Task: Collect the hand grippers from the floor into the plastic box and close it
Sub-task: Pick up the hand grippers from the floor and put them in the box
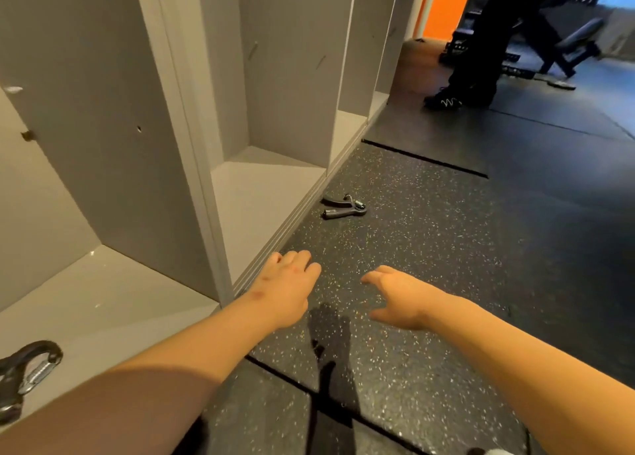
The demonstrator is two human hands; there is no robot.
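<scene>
A grey hand gripper (344, 206) with a metal spring lies on the speckled black rubber floor, close to the base of the grey shelving. Both my arms reach forward above the floor, short of it. My left hand (289, 287) is nearer the shelving, palm down, fingers loosely bent, holding nothing. My right hand (400, 296) is to its right, fingers and thumb spread and curved, also empty. No plastic box is in view.
Grey open shelving (268, 193) runs along the left. A metal carabiner with a dark strap (29, 374) lies on the lower-left shelf. Another person's dark trousers and shoes (446, 100) stand at the upper right, near a gym bench (570, 45).
</scene>
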